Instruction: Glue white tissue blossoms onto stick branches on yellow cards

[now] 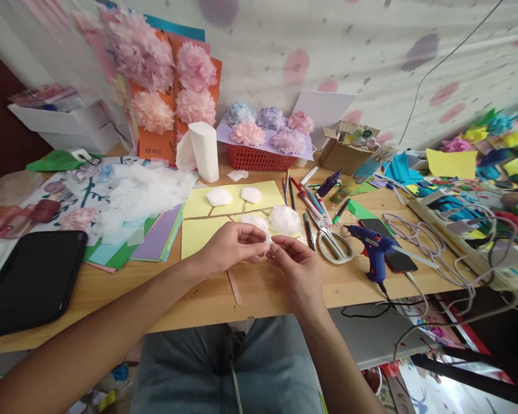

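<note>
My left hand (227,247) and my right hand (300,267) meet over the front of a yellow sheet (207,233). Both have their fingertips pinched on a small tuft of white cotton (268,237), mostly hidden by the fingers. Brown branch lines (198,217) run across the sheet. Two smooth white pads (218,196) lie on its upper half. Just beyond my fingers sits a fluffy cotton ball (285,220), with another white puff (254,219) partly behind my left hand. A flat wooden stick (233,287) lies below my hands.
Loose white cotton (142,187) spreads over coloured paper (157,241) at left, near a black tablet (34,282). Scissors (334,247), pens (311,198), a blue glue gun (374,253) and a phone (397,259) are at right. Behind stands a red basket (259,158) with paper flowers.
</note>
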`<state>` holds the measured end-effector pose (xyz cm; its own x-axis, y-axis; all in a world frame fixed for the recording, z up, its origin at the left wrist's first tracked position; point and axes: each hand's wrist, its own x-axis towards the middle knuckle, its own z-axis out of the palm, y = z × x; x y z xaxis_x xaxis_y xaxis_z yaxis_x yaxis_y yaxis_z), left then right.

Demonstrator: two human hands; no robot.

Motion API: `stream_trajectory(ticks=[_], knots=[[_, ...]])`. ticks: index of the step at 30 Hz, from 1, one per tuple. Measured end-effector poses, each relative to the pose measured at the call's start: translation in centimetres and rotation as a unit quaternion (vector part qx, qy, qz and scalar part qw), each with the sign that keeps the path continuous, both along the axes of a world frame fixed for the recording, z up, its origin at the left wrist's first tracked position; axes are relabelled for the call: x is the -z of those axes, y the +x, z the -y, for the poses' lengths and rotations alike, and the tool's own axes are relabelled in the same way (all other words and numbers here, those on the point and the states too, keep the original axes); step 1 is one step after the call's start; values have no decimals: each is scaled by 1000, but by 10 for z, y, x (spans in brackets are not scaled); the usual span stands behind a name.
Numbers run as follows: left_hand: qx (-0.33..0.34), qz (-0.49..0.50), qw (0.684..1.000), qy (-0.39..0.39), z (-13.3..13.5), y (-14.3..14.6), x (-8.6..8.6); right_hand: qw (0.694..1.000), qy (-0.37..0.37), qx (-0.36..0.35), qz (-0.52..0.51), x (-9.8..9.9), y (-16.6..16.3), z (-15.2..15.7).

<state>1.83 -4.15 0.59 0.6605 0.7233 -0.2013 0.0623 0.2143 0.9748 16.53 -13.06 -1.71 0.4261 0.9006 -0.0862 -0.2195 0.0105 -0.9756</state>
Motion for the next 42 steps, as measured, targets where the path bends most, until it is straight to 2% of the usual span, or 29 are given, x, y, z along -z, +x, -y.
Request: stream_trajectory(ticks=[7,18,26,33,37,42], knots=[[-10,12,1000,-7,0,3,3,1000,-5,17,-8,0,-6,0],[21,16,1000,-12,0,1,-2,999,11,-44,12,-2,1,0],[35,19,999,-1,1,-1,-6,990,5,-71,-123,-3,-1,1],[33,20,999,37,1,-1,-5,983,12,-94,-155,-3,2,2],[38,18,998,57,1,-1,-6,988,11,-91,-126,0,2,2],[-1,24,1000,21,0,-1,-5,993,26,-37,-106,5,-2,-2]])
